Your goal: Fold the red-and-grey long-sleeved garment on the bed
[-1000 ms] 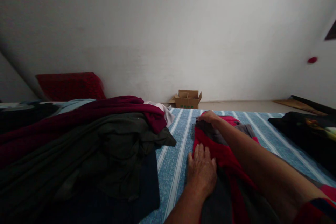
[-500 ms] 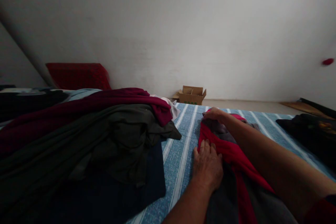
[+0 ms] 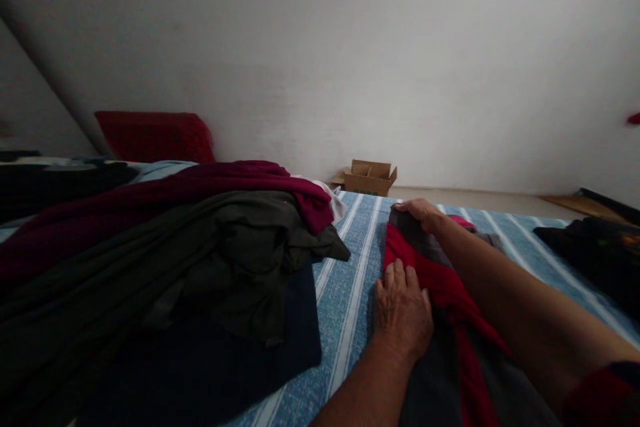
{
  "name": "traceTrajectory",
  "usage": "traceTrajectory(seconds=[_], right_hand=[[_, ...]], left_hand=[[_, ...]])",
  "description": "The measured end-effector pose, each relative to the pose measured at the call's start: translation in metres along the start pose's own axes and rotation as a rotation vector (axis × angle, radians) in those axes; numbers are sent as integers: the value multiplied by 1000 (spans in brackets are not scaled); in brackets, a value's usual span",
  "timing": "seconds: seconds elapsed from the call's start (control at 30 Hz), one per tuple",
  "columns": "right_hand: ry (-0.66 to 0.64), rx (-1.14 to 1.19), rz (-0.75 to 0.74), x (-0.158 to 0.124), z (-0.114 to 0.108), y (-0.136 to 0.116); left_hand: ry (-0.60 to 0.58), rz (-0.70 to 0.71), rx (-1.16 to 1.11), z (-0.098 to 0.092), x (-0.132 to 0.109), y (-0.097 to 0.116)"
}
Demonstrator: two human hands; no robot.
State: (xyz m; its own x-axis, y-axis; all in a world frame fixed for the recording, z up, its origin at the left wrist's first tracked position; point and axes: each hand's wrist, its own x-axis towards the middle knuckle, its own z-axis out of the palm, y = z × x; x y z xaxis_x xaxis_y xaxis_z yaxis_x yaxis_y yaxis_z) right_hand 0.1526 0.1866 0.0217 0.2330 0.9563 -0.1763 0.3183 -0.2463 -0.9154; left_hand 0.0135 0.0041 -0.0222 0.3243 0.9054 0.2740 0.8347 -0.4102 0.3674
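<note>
A red and dark grey garment (image 3: 435,283) lies on the blue, white-striped cloth (image 3: 356,260) in front of me; its exact kind is unclear. Flat on its left edge rests my left hand (image 3: 404,313), fingers stretched forward over the red part. Farther away, my right hand (image 3: 423,212) pinches the grey corner at the garment's far left end. My right forearm crosses above the garment and hides part of it.
At left is a heap of clothes: a maroon piece (image 3: 240,177), a dark olive one (image 3: 240,233) and a navy one (image 3: 280,340). Dark clothing (image 3: 595,253) lies at right. Beyond the cloth's far edge stand an open cardboard box (image 3: 369,180) and a red object (image 3: 157,137) by the wall.
My right hand has drawn the grey corner outward, so the grey fabric lies flatter there. My left hand stays on the red edge. The view has shifted slightly.
</note>
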Motion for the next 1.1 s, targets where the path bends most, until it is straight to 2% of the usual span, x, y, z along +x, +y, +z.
traceTrajectory(seconds=[0.3, 0.5, 0.67, 0.83, 0.97, 1.1], right_hand=[[54, 127, -86, 4, 16, 22], [110, 167, -122, 13, 17, 23], [128, 114, -179, 14, 20, 23], [133, -33, -279, 13, 24, 26], [165, -194, -352, 8, 15, 14], [203, -364, -423, -18, -14, -1]], left_hand=[[-57, -74, 5, -8, 2, 3], [-19, -57, 26, -8, 2, 4], [7, -52, 17, -6, 2, 3], [40, -47, 32, -5, 3, 1], [27, -59, 47, -7, 4, -1], [26, -68, 52, -10, 6, -2]])
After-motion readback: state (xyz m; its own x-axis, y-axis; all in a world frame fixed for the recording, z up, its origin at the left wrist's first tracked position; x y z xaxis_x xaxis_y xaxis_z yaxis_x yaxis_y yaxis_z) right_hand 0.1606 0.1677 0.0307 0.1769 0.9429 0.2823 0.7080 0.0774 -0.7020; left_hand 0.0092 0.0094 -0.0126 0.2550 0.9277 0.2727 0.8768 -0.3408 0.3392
